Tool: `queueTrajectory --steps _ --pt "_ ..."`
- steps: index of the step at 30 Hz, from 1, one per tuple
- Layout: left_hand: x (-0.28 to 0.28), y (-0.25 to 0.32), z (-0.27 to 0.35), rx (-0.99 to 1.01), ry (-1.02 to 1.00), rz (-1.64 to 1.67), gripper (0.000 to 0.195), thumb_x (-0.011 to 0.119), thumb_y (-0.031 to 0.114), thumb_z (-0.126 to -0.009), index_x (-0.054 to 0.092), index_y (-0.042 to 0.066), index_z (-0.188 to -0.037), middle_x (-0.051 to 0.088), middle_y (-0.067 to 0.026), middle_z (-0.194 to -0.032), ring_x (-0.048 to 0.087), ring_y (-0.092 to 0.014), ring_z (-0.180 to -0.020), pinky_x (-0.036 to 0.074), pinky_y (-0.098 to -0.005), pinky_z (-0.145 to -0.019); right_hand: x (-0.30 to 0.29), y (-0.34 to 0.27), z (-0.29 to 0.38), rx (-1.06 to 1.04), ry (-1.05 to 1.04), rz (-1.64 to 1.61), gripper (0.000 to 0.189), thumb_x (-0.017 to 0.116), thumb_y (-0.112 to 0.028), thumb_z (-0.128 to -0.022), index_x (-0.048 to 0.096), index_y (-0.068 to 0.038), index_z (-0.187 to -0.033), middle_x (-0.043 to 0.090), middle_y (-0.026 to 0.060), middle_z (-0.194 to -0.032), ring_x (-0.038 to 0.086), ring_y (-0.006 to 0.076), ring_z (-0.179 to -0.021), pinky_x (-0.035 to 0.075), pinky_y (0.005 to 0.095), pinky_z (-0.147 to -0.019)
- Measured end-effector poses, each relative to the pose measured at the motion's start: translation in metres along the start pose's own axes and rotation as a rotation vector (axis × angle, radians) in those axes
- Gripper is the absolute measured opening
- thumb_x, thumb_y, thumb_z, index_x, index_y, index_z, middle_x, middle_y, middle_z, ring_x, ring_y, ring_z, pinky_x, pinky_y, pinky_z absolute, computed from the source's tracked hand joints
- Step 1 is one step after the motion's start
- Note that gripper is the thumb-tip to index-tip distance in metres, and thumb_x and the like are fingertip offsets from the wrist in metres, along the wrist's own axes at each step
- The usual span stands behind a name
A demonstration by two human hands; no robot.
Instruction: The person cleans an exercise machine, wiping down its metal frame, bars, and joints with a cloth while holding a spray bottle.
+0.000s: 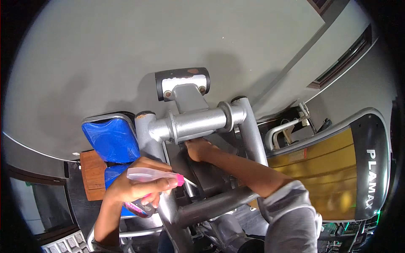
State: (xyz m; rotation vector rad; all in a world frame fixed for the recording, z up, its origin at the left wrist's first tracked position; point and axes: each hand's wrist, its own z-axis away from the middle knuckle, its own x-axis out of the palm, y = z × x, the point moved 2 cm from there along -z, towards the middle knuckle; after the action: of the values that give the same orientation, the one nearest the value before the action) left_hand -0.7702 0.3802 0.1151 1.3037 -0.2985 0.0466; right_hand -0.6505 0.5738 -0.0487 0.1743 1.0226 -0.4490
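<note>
My left hand (131, 191) grips a spray bottle (153, 175) with a clear plastic head, a pink nozzle and pinkish liquid low inside. The nozzle points right, across the silver metal frame (147, 136) of a gym machine. My right hand (199, 150) reaches in below the frame's thick upper crossbar (201, 121). Its fingers are hidden behind that bar, so what they hold or touch cannot be seen. A dark padded or panelled part (215, 178) lies beneath my right forearm. Above the crossbar, a bracket carries a black-and-silver end piece (183, 83) with worn paint.
Left of the frame stands a chair with a blue padded back (114, 139), beside a brown wooden piece of furniture (91, 175). A lower crossbar (218, 205) spans the frame near me. To the right rises a Plamax machine panel (316, 174). A grey wall (126, 41) stands behind.
</note>
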Motion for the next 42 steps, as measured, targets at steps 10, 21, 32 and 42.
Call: queueTrajectory --steps 10,21,32,42 --pt "-0.004 -0.007 0.006 0.042 -0.021 0.019 0.028 0.065 0.019 -0.093 0.063 -0.006 -0.081 0.055 -0.0041 -0.056 0.055 -0.010 -0.041 0.050 -0.0260 -0.044 -0.112 -0.023 0.155 -0.180 -0.202 -0.014 0.031 0.063 -0.015 -0.085 0.063 0.000 -0.112 0.064 0.0237 -0.113 0.064 0.0412 -0.105 0.055 0.0469 -0.085" --pt "-0.005 -0.007 0.010 0.040 0.004 0.001 0.029 0.065 0.020 -0.093 0.063 -0.005 -0.078 0.055 -0.0040 -0.055 0.054 -0.010 -0.041 0.049 -0.0257 -0.044 -0.004 0.002 0.041 0.035 0.050 0.266 0.033 0.059 -0.015 -0.088 0.061 0.000 -0.117 0.060 0.0160 -0.115 0.062 0.0348 -0.109 0.057 0.0434 -0.080" --pt "-0.004 -0.008 0.009 0.063 -0.019 -0.021 0.031 0.066 0.022 -0.093 0.063 -0.005 -0.078 0.054 -0.0032 -0.055 0.051 -0.009 -0.039 0.049 -0.0264 -0.044 -0.020 -0.017 0.067 0.086 0.074 0.608 0.029 0.060 -0.018 -0.089 0.066 -0.002 -0.113 0.068 0.0119 -0.104 0.068 0.0259 -0.095 0.056 0.0360 -0.073" --pt "-0.002 -0.006 0.008 0.102 -0.036 -0.020 0.026 0.064 0.016 -0.090 0.062 -0.007 -0.078 0.052 -0.0037 -0.049 0.054 -0.011 -0.040 0.049 -0.0266 -0.044 -0.029 -0.012 0.072 0.344 0.162 0.379 0.018 0.064 -0.017 -0.085 0.074 -0.008 -0.097 0.070 0.0080 -0.097 0.069 0.0224 -0.091 0.055 0.0342 -0.066"
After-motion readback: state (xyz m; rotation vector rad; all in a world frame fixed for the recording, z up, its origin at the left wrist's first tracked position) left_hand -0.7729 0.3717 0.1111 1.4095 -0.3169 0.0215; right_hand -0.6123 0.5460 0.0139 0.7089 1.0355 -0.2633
